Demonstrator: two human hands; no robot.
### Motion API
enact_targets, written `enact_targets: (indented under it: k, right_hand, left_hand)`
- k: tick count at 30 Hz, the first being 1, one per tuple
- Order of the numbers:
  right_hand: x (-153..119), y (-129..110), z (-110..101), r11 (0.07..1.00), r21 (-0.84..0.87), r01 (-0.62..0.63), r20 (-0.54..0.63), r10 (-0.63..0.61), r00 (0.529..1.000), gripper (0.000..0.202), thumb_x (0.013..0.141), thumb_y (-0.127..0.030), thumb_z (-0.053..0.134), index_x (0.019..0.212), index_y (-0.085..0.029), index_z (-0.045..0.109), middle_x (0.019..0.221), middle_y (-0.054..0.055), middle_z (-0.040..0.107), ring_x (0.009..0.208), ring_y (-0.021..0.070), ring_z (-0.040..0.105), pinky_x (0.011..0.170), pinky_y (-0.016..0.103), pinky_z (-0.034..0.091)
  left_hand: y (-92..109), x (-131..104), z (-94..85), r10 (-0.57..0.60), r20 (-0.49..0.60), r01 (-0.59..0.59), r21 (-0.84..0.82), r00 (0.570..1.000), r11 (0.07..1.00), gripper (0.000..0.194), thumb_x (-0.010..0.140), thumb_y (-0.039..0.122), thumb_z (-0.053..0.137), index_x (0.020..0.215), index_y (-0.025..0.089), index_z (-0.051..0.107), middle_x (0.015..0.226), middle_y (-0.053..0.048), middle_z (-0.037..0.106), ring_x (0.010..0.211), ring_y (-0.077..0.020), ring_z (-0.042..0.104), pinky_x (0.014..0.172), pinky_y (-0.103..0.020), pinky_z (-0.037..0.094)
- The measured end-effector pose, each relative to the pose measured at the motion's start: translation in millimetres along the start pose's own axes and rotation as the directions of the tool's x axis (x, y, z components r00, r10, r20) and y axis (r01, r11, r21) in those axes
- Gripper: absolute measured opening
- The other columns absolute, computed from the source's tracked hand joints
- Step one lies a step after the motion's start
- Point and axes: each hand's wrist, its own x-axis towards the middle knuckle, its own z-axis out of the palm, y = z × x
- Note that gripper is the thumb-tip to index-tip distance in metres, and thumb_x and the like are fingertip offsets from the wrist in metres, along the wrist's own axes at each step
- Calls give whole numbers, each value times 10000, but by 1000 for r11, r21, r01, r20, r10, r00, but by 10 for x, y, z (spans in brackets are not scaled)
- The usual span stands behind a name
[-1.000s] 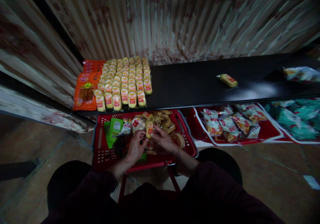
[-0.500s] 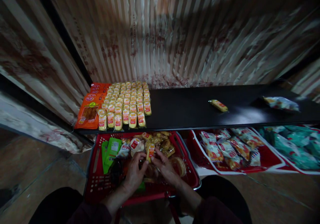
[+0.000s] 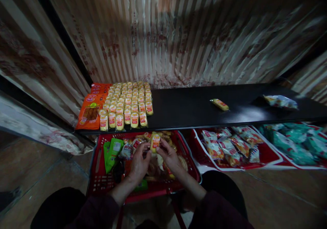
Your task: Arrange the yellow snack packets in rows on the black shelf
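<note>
Between my two hands is a small yellow wrapped snack cake (image 3: 155, 142) with a red and white label, upright above the red basket (image 3: 95, 183). My left hand (image 3: 140, 161) grips its left side with closed fingers, and my right hand (image 3: 170, 157) grips its right side. Below them the basket holds green pouches (image 3: 112, 150), a white and blue packet (image 3: 126, 150) and several other wrapped snacks. On the black shelf (image 3: 178, 109) just beyond, rows of matching snack cakes (image 3: 127, 103) stand close together.
Orange snack bags (image 3: 89, 113) lie at the shelf's left end. Farther right on the shelf are a lone snack cake (image 3: 219, 104) and a white packet (image 3: 280, 102). Baskets with red and white bags (image 3: 232, 150) and teal bags (image 3: 291, 143) stand below. Corrugated sheeting (image 3: 163, 51) backs the shelf.
Both hands have raised the snack cake a little, toward the shelf's front edge. The view has shifted slightly, so the shelf's right side appears farther left.
</note>
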Motion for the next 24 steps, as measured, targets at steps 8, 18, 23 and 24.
enact_targets:
  k: [8,18,23,24]
  right_hand:
    - [39,-122,6,998,15,68,-45,-68,997,550,761,-429,661,1258,-241,520,1175,78,647,1052,225,617,890,365,513]
    - [127,-327,-31,995,-47,86,-68,-89,994,542,766,-406,656,1253,-219,506,1128,93,660,1031,225,623,883,367,514]
    - [240,-353,-48,991,-50,127,-98,-132,986,550,758,-411,659,1251,-211,518,1109,97,670,994,222,637,869,361,517]
    - [261,-356,-51,990,-55,130,-102,-135,986,547,757,-408,659,1248,-208,520,1105,96,672,985,218,639,869,358,515]
  left_hand:
    - [150,57,83,63,-36,-63,-1,997,998,253,814,178,512,1055,187,590,1030,-60,621,920,-156,605,823,-309,502]
    - [300,203,192,134,-110,-127,76,985,989,272,799,112,490,1036,184,603,1025,-65,614,916,-160,597,824,-326,502]
    - [390,288,237,129,-137,-112,127,982,986,274,785,115,500,1026,186,612,1034,-70,627,988,-190,588,875,-363,486]
    - [407,303,241,132,-138,-113,139,982,984,277,788,116,492,1028,188,612,1036,-69,628,996,-191,586,887,-368,481]
